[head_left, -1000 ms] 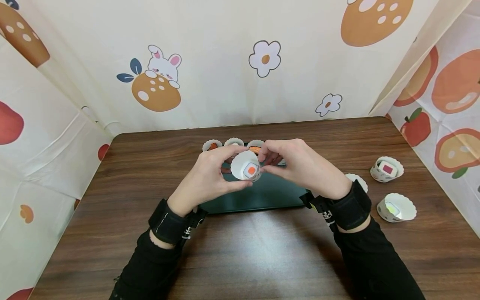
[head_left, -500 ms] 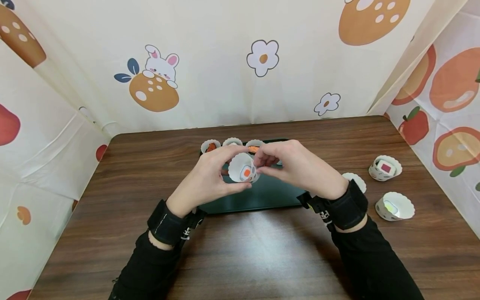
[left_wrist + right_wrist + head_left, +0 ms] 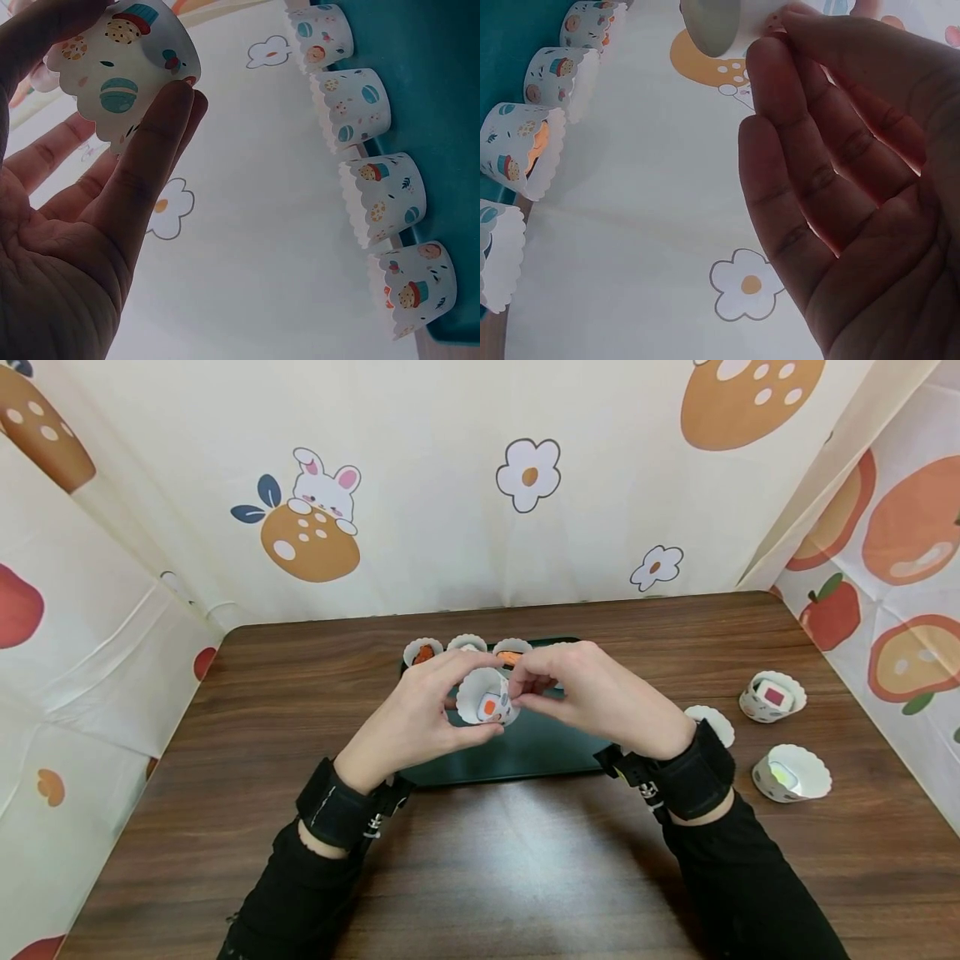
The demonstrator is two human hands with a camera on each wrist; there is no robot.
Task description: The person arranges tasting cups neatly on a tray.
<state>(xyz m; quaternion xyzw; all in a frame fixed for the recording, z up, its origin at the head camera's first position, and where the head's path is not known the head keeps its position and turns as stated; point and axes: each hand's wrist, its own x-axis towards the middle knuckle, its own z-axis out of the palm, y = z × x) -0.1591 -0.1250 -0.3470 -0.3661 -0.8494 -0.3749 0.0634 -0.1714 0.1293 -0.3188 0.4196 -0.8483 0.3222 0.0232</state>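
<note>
Plainly, the cup (image 3: 477, 695) tilts between left grip (image 3: 408, 710) and right grip (image 3: 600, 695), both clamped on it.

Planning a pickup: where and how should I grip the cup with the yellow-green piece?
I'd probably pinch the cup by its outer wall, below the scalloped rim, from the near side: it stands upright, with another cup behind.
</note>
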